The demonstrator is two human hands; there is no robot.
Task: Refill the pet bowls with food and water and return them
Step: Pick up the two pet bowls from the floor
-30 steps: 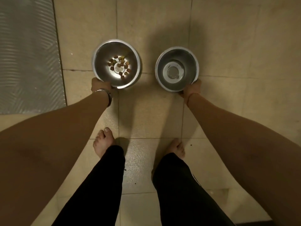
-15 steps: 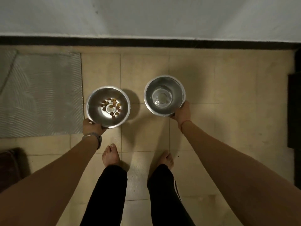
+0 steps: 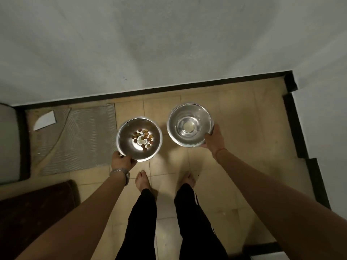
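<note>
A person stands on a tiled floor [image 3: 234, 128] facing a pale wall [image 3: 169, 44] with a dark skirting strip [image 3: 187, 85] along its foot, holding a steel bowl in each hand. The left hand [image 3: 122, 160] grips the near-left rim of the food bowl [image 3: 139, 141], its fingers curled over the edge; a scatter of brown kibble [image 3: 143, 137] lies round the middle of the bowl's bottom. A metal band [image 3: 121, 172] circles that wrist. The right hand [image 3: 215, 138] grips the near-right rim of the water bowl [image 3: 189, 124], thumb over the lip and fingers clamped beneath; clear water covers its bottom. The two bowls sit side by side, a narrow gap apart, the water bowl slightly farther. To the left a grey ribbed mat [image 3: 82, 139] lies on the floor against the skirting, with a white scrap [image 3: 46, 120] on its far-left part. A dark rug [image 3: 35, 209] lies at near left. Two bare feet [image 3: 142, 179] and black trouser legs [image 3: 142, 222] show below the bowls.
</note>
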